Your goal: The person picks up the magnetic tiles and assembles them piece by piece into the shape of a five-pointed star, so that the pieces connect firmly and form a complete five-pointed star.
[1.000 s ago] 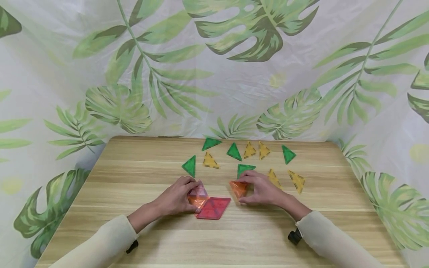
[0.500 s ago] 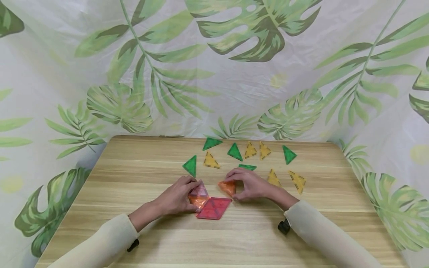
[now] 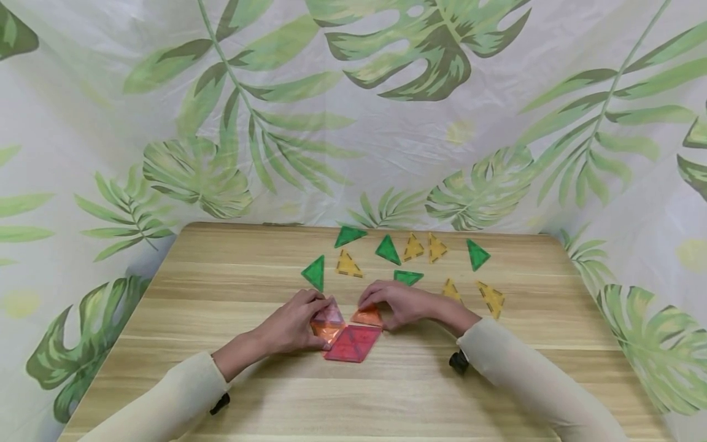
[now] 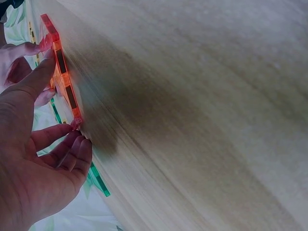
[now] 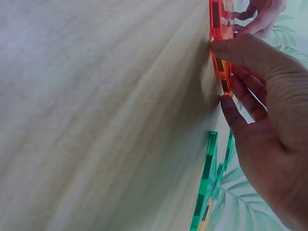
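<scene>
Just below centre, the right hand pinches an orange triangular tile, its base roughly parallel with and just above the top edge of the red rhombus, contact unclear; further left, the left hand pinches a purple-and-orange tile pair beside it.

A wood-grained table carries triangular pieces: five green tiles and five yellow tiles lie scattered toward its far side; nearer, red tiles form a slanted diamond, beside an orange tile and a pale purple tile
</scene>
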A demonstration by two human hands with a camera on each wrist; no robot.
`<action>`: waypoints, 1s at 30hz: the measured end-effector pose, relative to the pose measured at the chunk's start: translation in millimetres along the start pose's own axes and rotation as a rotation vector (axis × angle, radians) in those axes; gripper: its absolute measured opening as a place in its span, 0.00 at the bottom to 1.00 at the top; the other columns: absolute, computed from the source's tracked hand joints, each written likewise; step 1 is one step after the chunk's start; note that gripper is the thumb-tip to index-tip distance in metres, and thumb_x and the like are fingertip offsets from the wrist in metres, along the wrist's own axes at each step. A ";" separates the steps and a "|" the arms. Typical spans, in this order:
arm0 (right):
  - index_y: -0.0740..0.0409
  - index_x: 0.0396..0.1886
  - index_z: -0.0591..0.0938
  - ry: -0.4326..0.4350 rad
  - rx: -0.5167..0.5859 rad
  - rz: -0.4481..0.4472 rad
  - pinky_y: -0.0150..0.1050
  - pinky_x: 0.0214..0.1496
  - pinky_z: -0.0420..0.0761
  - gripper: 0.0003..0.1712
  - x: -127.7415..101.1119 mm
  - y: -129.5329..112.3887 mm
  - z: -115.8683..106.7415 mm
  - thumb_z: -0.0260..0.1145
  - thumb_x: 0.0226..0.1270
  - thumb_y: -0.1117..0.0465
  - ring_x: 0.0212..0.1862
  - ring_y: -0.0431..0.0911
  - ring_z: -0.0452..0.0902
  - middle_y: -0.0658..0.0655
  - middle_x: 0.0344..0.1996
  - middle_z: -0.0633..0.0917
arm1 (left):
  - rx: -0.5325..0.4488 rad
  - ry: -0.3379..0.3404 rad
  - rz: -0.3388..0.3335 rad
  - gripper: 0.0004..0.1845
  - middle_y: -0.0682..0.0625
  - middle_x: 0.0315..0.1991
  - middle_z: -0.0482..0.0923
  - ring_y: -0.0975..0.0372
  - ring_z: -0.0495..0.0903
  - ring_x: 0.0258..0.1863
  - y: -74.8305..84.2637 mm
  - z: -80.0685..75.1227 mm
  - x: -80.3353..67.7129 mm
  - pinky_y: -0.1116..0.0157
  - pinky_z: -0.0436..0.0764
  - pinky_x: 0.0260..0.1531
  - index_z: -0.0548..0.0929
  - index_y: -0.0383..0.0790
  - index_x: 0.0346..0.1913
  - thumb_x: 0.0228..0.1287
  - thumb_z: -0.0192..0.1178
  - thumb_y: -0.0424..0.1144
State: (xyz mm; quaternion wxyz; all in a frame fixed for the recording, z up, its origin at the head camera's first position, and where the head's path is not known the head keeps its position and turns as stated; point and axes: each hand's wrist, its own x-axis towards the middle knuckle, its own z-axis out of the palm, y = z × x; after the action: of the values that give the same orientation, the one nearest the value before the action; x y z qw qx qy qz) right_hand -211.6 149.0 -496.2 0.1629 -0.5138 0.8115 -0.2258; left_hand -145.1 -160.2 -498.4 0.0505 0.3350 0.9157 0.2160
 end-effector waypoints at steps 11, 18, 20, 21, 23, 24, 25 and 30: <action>0.55 0.66 0.84 -0.056 0.023 -0.014 0.46 0.76 0.72 0.36 2.2 1.1 -0.1 0.79 0.54 0.67 0.72 0.48 0.73 0.53 0.67 0.81 | 0.000 -0.005 -0.001 0.49 0.43 0.60 0.77 0.52 0.76 0.60 -0.3 1.2 0.7 0.52 0.83 0.58 0.79 0.29 0.70 0.52 0.83 0.56; 0.60 0.60 0.87 0.137 0.062 0.079 0.47 0.69 0.79 0.28 -13.6 -10.0 4.5 0.82 0.60 0.60 0.64 0.49 0.79 0.55 0.60 0.85 | -0.007 0.013 0.025 0.46 0.41 0.63 0.75 0.51 0.75 0.62 -0.5 1.8 -1.1 0.51 0.83 0.60 0.80 0.29 0.69 0.52 0.84 0.54; 0.59 0.59 0.88 0.199 0.010 0.107 0.45 0.66 0.82 0.28 -18.3 -17.7 8.7 0.83 0.60 0.56 0.61 0.47 0.81 0.54 0.57 0.86 | -0.006 0.024 0.047 0.45 0.39 0.64 0.75 0.49 0.75 0.64 -0.2 2.3 -2.4 0.50 0.82 0.61 0.80 0.28 0.68 0.53 0.84 0.53; 0.60 0.57 0.89 0.226 -0.017 0.115 0.45 0.65 0.83 0.28 -20.2 -22.0 11.3 0.84 0.59 0.55 0.59 0.47 0.82 0.54 0.55 0.87 | -0.004 0.029 0.059 0.44 0.39 0.65 0.75 0.48 0.75 0.64 -0.2 2.5 -3.1 0.50 0.82 0.62 0.80 0.28 0.67 0.54 0.83 0.52; 0.61 0.55 0.89 0.270 -0.062 0.121 0.44 0.62 0.84 0.28 -23.1 -30.6 17.4 0.85 0.58 0.53 0.58 0.48 0.83 0.55 0.54 0.87 | 0.003 0.032 0.076 0.43 0.38 0.66 0.75 0.48 0.76 0.65 0.0 2.8 -4.2 0.49 0.82 0.62 0.81 0.28 0.67 0.55 0.83 0.52; 0.61 0.54 0.89 0.285 -0.087 0.122 0.44 0.61 0.85 0.28 -23.9 -34.6 20.5 0.85 0.58 0.52 0.57 0.48 0.83 0.55 0.53 0.87 | 0.008 0.028 0.078 0.43 0.38 0.66 0.75 0.47 0.76 0.65 0.2 2.6 -4.6 0.48 0.82 0.63 0.80 0.28 0.67 0.55 0.83 0.52; 0.61 0.53 0.90 0.299 -0.111 0.117 0.44 0.61 0.85 0.28 -24.2 -38.2 23.6 0.85 0.58 0.51 0.57 0.48 0.84 0.55 0.53 0.87 | 0.013 0.020 0.073 0.43 0.38 0.67 0.75 0.47 0.75 0.66 0.3 2.2 -5.0 0.48 0.81 0.63 0.80 0.29 0.68 0.56 0.82 0.53; 0.61 0.50 0.90 0.322 -0.167 0.115 0.44 0.60 0.84 0.26 -19.7 -50.3 38.9 0.84 0.59 0.49 0.57 0.49 0.81 0.56 0.52 0.87 | 0.050 -0.022 0.049 0.43 0.40 0.69 0.75 0.48 0.75 0.68 -0.3 -1.9 -6.6 0.48 0.80 0.65 0.80 0.31 0.69 0.58 0.80 0.56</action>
State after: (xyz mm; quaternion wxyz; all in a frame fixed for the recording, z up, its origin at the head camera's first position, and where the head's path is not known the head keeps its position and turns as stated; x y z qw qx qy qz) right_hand -145.8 140.5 -501.5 0.0005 -0.4355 0.8710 -0.2274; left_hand -140.6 -165.2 -497.2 0.0467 0.3609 0.9117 0.1907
